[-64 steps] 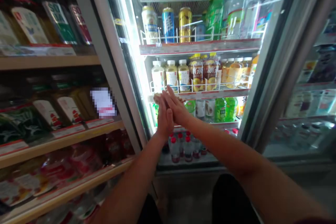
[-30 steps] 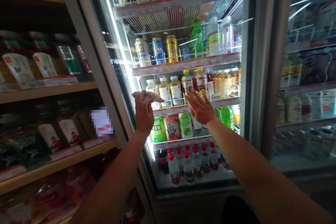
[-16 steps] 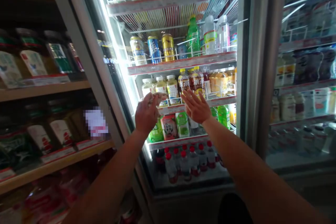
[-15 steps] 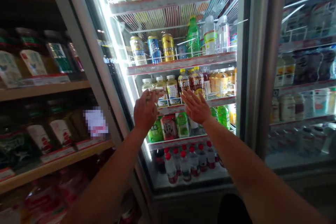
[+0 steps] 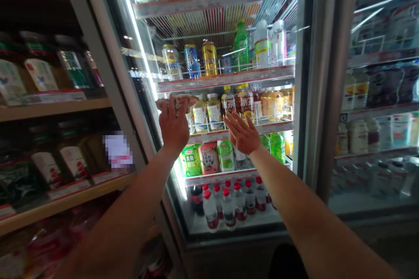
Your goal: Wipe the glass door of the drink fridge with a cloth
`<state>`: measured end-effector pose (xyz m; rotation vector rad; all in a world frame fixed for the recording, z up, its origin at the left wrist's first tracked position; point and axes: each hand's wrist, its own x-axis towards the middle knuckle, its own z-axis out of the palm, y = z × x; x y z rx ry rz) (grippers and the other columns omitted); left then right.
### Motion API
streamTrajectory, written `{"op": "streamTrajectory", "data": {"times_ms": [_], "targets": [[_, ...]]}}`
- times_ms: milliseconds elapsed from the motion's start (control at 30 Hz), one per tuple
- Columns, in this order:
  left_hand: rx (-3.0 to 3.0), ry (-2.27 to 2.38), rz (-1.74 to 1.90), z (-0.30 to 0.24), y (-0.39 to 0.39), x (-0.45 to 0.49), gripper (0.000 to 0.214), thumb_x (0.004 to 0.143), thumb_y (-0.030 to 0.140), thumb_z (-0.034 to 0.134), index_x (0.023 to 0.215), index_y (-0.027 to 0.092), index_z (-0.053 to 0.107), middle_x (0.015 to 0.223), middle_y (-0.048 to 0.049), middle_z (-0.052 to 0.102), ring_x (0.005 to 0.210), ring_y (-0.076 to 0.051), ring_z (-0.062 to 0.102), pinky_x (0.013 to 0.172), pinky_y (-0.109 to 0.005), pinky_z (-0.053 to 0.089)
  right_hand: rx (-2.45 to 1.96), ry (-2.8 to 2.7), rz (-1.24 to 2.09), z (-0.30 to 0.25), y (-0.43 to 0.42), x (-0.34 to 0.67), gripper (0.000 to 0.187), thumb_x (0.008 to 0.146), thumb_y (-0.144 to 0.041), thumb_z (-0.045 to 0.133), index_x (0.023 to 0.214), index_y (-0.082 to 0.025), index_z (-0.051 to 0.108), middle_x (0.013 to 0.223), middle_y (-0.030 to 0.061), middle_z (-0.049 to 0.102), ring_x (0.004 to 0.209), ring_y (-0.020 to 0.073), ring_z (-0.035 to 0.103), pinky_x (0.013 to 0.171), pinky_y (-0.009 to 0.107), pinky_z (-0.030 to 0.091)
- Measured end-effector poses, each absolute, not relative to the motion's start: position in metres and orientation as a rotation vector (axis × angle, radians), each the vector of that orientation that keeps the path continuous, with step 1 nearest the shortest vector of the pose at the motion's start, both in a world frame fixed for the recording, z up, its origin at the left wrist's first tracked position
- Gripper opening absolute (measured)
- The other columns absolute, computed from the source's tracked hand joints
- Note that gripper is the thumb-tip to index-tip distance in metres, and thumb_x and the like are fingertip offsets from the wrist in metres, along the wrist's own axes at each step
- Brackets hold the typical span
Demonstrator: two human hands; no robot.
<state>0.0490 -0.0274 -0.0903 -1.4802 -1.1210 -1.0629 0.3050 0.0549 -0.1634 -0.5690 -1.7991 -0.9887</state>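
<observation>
My left hand (image 5: pixel 173 123) is raised against the glass door (image 5: pixel 144 78) of a lit drinks fridge, its fingers closed on a crumpled pale cloth (image 5: pixel 176 101) pressed to the pane. My right hand (image 5: pixel 242 133) is held up beside it, flat and spread, with nothing in it, in front of the shelf of pale bottles (image 5: pixel 207 112). Behind the hands stand green and red cartons (image 5: pixel 209 157) and small red-capped bottles (image 5: pixel 229 200) on the lower racks.
Cans (image 5: pixel 191 60) and green and clear bottles (image 5: pixel 258 45) fill the upper fridge shelf. A wooden shelving unit (image 5: pixel 55 109) with packaged goods stands at the left. A second fridge door (image 5: pixel 379 96) is closed at the right.
My left hand has lifted the cloth higher and slightly left on the glass. My right hand has stayed spread in nearly the same spot.
</observation>
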Motion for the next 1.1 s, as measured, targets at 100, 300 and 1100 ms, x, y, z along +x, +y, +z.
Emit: {"op": "streamTrajectory", "data": {"times_ms": [100,300,1100], "targets": [[-1.49,-1.053,-1.074,-0.092,-0.027,0.05,0.05,0.103,0.017,0.039,0.152,0.017,0.048,0.168,-0.0106,0.018,0.154,-0.035,0.015,0.124,-0.056,0.021,-0.554,-1.779,-0.997,-0.164,0.055,0.305,0.068,0.103,-0.023,0.039,0.163,-0.022,0.009,0.164,0.002,0.032,0.155,0.0211,0.024,0.131,0.05,0.006],[-1.66,-1.032,-0.974,-0.111,-0.026,0.058,0.048,0.099,0.015,0.042,0.145,0.016,0.055,0.165,-0.0125,0.026,0.154,-0.037,0.016,0.123,-0.059,0.026,-0.546,-1.763,-1.022,-0.164,0.055,0.304,0.067,0.103,-0.024,0.039,0.164,-0.021,0.011,0.164,0.002,0.032,0.155,0.0213,0.023,0.131,0.049,0.003],[-1.643,-1.052,-0.952,-0.102,-0.027,0.063,0.06,0.094,0.004,0.037,0.152,0.019,0.047,0.161,-0.0059,0.036,0.154,-0.029,0.019,0.126,-0.054,0.02,-0.497,-1.821,-1.097,-0.139,0.061,0.358,0.07,0.101,-0.021,0.041,0.163,-0.026,0.011,0.162,0.0022,0.037,0.15,0.0188,0.037,0.129,0.041,0.008]]}}
